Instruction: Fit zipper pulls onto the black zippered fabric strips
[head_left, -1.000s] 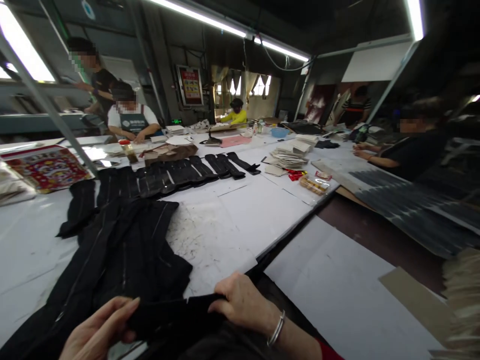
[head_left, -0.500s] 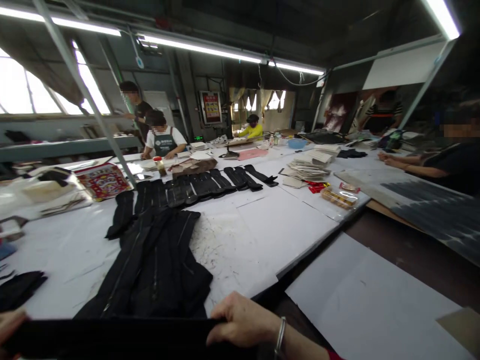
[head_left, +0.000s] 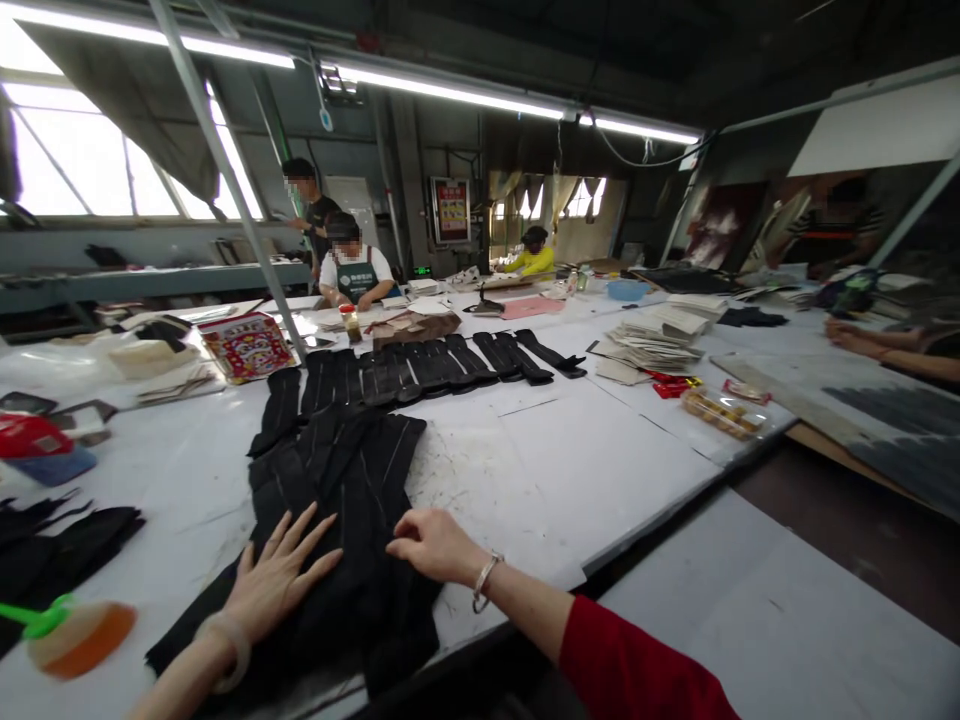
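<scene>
A loose heap of black cloth pieces (head_left: 375, 620), some marked with thin pale lines, lies before me at the table's near edge. My left hand (head_left: 274, 580) rests flat on it with the fingers spread. At the heap's right side, my right hand (head_left: 435, 545) has its fingers curled together, pinching at the cloth edge; the fingertips are partly hidden. Beyond the heap, a row of narrow black cloth strips (head_left: 420, 370) lies side by side across the white tabletop (head_left: 517, 470).
At left are an orange-filled bottle (head_left: 86, 638) with a green nozzle, dark cloth scraps (head_left: 82, 550) and a red-and-blue packet (head_left: 41, 450). Paper stacks (head_left: 660, 335) and a clear food pack (head_left: 724, 412) lie at right. A slanted metal post (head_left: 232, 190) stands at left; several people work around.
The black piece stretched between both hands is down on the heap. My left hand has let go and spread flat; my right hand has moved forward. The view has turned left.
</scene>
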